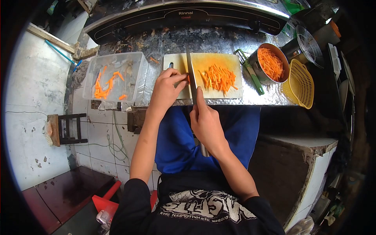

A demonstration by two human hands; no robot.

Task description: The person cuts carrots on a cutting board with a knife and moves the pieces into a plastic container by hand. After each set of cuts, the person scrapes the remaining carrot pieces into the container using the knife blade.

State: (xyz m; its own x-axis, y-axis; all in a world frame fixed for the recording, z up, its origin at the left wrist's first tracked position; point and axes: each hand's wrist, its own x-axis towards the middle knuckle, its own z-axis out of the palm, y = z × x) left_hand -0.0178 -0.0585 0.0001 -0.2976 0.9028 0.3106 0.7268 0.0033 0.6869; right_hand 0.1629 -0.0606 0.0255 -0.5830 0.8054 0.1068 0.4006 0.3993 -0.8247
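My right hand (205, 123) is wrapped round the handle of a knife (191, 72), its forefinger lying along the blade's spine. The blade stands across a white, orange-stained cutting board (235, 62). Just left of the blade, my left hand (168, 86) presses its bent fingertips on a carrot piece (188, 80), which they mostly hide. On the board to the right of the knife lies a loose pile of carrot sticks (220, 79).
A clear plastic box (140, 78) with some carrot sticks stands left of the board. On the right are a green-handled peeler (255, 78), a metal pot (288, 68) full of carrot sticks and a yellow basket (301, 86). Behind is a black stove (186, 23).
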